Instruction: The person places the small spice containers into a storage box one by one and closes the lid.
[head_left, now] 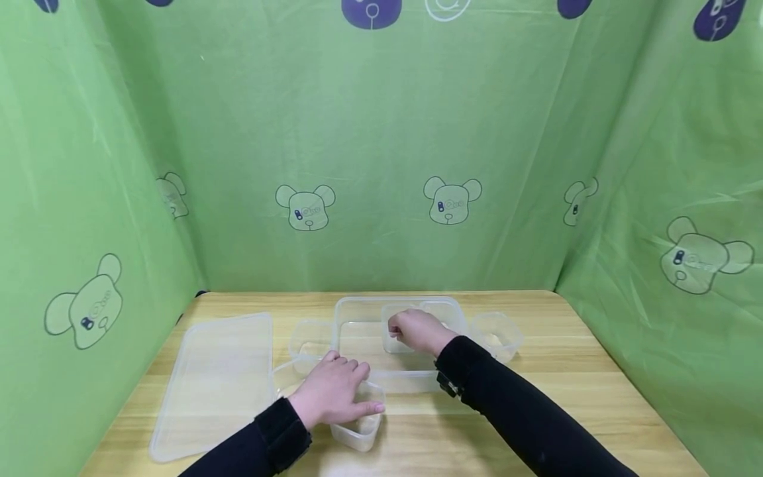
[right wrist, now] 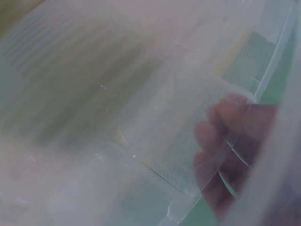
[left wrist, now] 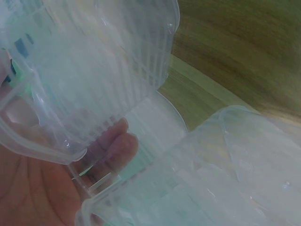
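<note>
My left hand (head_left: 336,391) grips a small clear plastic container (head_left: 360,434) at the front of the table, its thumb across the top. In the left wrist view, its fingers (left wrist: 120,148) show beside the ribbed wall of that container, with another clear container (left wrist: 225,179) close by. Farther back, my right hand (head_left: 420,331) reaches into a large clear plastic box (head_left: 357,341). Its fingers (right wrist: 209,136) pinch the wall of a small clear container (head_left: 393,341) standing inside that box, towards its right side.
A large translucent lid (head_left: 217,384) lies flat at the left. Small clear containers stand on both sides of the large box, one on the left (head_left: 311,334) and one on the right (head_left: 496,334). Green curtains (head_left: 381,252) surround the wooden table (head_left: 566,397).
</note>
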A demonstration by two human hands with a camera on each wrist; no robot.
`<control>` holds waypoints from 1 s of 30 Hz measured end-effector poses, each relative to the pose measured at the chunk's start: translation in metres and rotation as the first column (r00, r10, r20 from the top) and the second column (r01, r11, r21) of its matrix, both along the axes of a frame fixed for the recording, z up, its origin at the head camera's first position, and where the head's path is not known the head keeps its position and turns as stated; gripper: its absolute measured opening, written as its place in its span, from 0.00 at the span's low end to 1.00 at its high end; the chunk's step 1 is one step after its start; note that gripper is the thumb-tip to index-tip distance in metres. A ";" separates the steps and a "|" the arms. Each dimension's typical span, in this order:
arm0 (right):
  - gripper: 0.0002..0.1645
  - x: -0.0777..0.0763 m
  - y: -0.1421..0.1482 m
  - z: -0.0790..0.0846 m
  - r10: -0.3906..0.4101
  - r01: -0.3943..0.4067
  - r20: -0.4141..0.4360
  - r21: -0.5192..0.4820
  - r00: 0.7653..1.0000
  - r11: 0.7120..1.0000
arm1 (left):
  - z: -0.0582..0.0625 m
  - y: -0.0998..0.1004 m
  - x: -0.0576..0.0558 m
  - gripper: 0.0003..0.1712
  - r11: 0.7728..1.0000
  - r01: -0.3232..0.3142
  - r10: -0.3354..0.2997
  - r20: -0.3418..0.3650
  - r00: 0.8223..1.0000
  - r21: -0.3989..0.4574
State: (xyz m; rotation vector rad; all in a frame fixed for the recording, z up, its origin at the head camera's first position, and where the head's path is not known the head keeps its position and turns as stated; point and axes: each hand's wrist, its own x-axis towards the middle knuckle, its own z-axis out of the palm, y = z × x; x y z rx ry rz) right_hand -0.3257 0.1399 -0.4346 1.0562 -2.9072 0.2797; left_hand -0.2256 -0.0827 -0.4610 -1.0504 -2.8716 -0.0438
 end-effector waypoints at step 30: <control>0.20 -0.002 -0.004 -0.004 -0.070 0.069 -0.022 -0.009 0.997 0.998 | 0.002 -0.001 0.002 0.40 1.000 -0.003 0.003 -0.013 1.000 -0.013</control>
